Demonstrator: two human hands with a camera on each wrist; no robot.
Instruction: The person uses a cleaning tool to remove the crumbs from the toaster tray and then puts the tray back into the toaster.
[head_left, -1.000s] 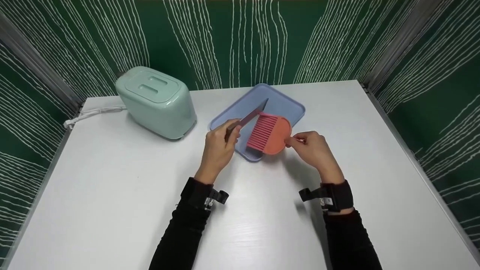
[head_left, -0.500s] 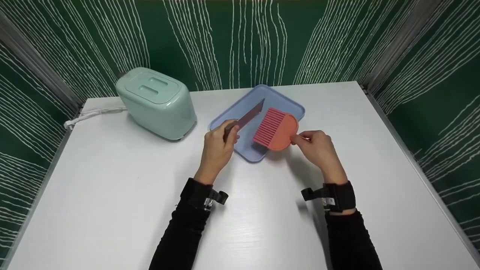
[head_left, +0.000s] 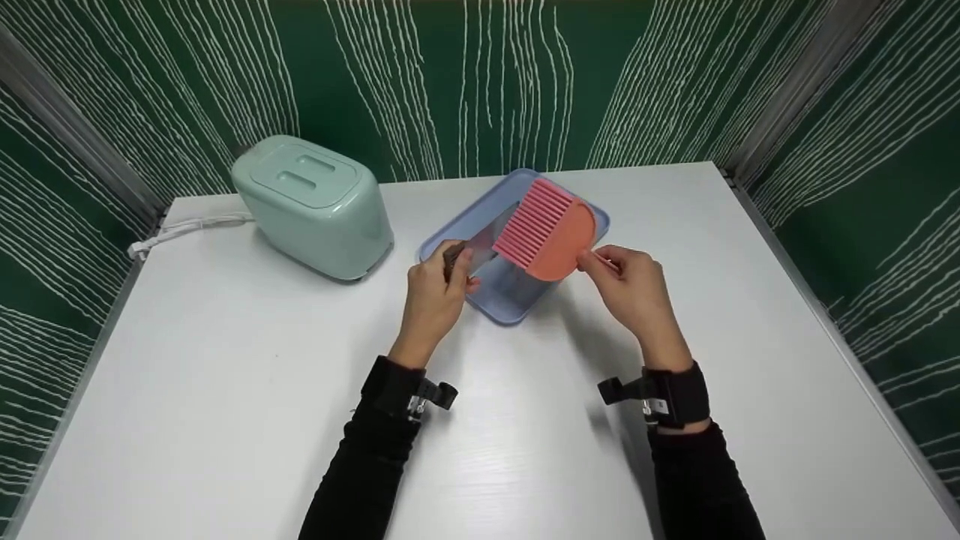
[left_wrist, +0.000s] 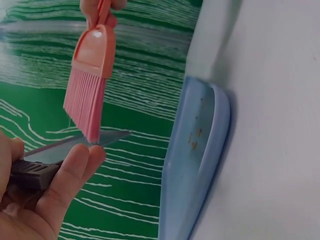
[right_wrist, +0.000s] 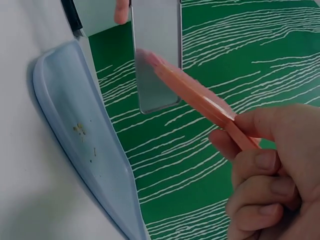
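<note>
Some open air separates brush [left_wrist: 89, 75] and tray rim [left_wrist: 214, 130].

In the head view we wear a creased black left sleeve [head_left: 360, 459] at seven o'clock and a black right sleeve [head_left: 696, 476] at five. Our wide black left band [head_left: 391, 385] has a black left stub [head_left: 442, 394] towards three; our black right band [head_left: 686, 393], with its pale label [head_left: 657, 406], has a black right stub [head_left: 613, 390] towards nine.

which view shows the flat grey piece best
Right wrist: the flat grey piece faces the camera there, though the frame crops one end and the brush crosses it. Head: the brush hides part. Left wrist: seen at a slant, with its dark grip.
</note>
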